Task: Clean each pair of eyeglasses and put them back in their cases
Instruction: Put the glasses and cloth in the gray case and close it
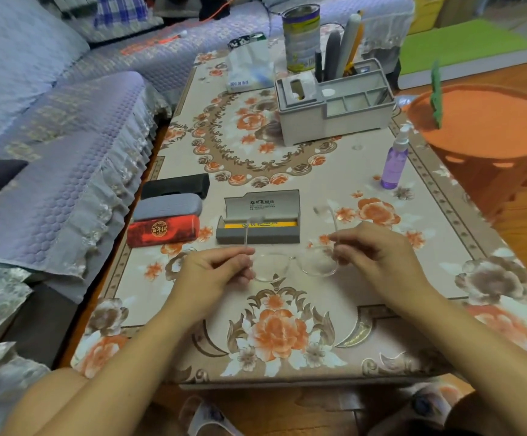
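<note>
A pair of clear-framed eyeglasses (pixel 293 267) hangs just above the flowered table (pixel 318 165), temples unfolded and pointing away from me. My left hand (pixel 215 273) pinches the left end of the frame and my right hand (pixel 378 251) pinches the right end. Right behind the glasses lies an open grey case (pixel 257 236) with a yellow cloth inside and its lid standing up. At the table's left edge sit three closed cases: a red one (pixel 163 231), a grey one (pixel 170 206) and a black one (pixel 175 185).
A purple spray bottle (pixel 394 162) stands at the right. Further back are a grey desk organiser (pixel 334 102), a tissue pack (pixel 249 69) and a tin can (pixel 301 36). An orange basket (pixel 488 133) stands right of the table, a sofa (pixel 51 136) on the left.
</note>
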Action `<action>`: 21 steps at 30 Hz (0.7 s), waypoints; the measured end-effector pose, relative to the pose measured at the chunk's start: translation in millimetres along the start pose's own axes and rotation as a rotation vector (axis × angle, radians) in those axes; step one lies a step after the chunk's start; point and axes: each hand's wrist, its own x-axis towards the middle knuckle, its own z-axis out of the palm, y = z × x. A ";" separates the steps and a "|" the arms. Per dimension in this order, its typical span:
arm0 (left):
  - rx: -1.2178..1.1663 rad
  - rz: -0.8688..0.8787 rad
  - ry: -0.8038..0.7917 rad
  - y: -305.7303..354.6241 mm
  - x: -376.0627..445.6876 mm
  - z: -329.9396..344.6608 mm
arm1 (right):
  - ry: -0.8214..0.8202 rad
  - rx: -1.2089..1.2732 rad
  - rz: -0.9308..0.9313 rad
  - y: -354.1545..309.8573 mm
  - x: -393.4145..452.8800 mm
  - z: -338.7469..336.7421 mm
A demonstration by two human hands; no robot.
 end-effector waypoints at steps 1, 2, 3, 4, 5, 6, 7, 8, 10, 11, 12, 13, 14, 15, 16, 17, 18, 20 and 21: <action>-0.027 -0.028 0.016 1.1 -5.2 2.6 | 0.005 0.059 0.053 -6.7 -2.4 -0.5; -0.041 -0.053 0.038 2.0 -11.1 5.1 | 0.003 0.115 0.102 -12.7 -6.0 -0.2; -0.048 -0.071 0.066 3.2 -17.8 8.0 | -0.001 0.168 0.152 -18.2 -9.5 0.6; -0.047 -0.072 0.094 3.6 -24.6 10.0 | -0.001 0.218 0.199 -23.0 -12.8 1.5; -0.034 -0.054 0.124 4.0 -31.7 11.9 | 0.002 0.270 0.239 -27.3 -15.6 2.4; -0.009 -0.021 0.164 3.7 -38.6 13.8 | 0.008 0.322 0.269 -31.5 -18.0 3.4; 0.011 0.015 0.211 4.3 -45.5 15.7 | 0.016 0.372 0.286 -36.3 -20.1 4.6; 0.020 0.048 0.267 4.8 -51.7 17.6 | 0.027 0.416 0.295 -40.9 -22.2 6.3; -0.006 0.104 0.363 6.6 -63.2 21.1 | 0.049 0.499 0.319 -49.4 -27.6 10.8; -0.023 0.128 0.389 6.8 -67.3 20.8 | 0.059 0.546 0.342 -53.2 -31.3 14.0; -0.015 0.149 0.398 6.4 -69.7 18.9 | 0.066 0.585 0.368 -56.1 -35.5 17.3; 0.024 0.157 0.392 5.4 -70.8 15.5 | 0.064 0.603 0.393 -58.6 -39.5 20.9; 0.084 0.153 0.370 4.0 -70.9 9.9 | 0.054 0.601 0.414 -59.9 -42.6 24.5; 0.147 0.144 0.333 3.1 -69.4 3.9 | 0.040 0.596 0.435 -60.3 -43.9 27.3; 0.202 0.133 0.288 2.4 -67.5 -1.7 | 0.031 0.600 0.455 -59.8 -43.4 28.9; 0.244 0.120 0.236 2.8 -65.9 -6.1 | 0.028 0.612 0.469 -59.2 -41.6 28.9; 0.281 0.107 0.182 4.4 -64.6 -8.8 | 0.029 0.621 0.475 -58.4 -39.1 28.1; 0.348 0.113 0.117 6.6 -63.2 -11.1 | 0.021 0.627 0.465 -58.6 -34.8 24.5; 0.380 0.131 0.109 7.7 -62.4 -11.7 | 0.012 0.626 0.452 -59.4 -33.5 23.0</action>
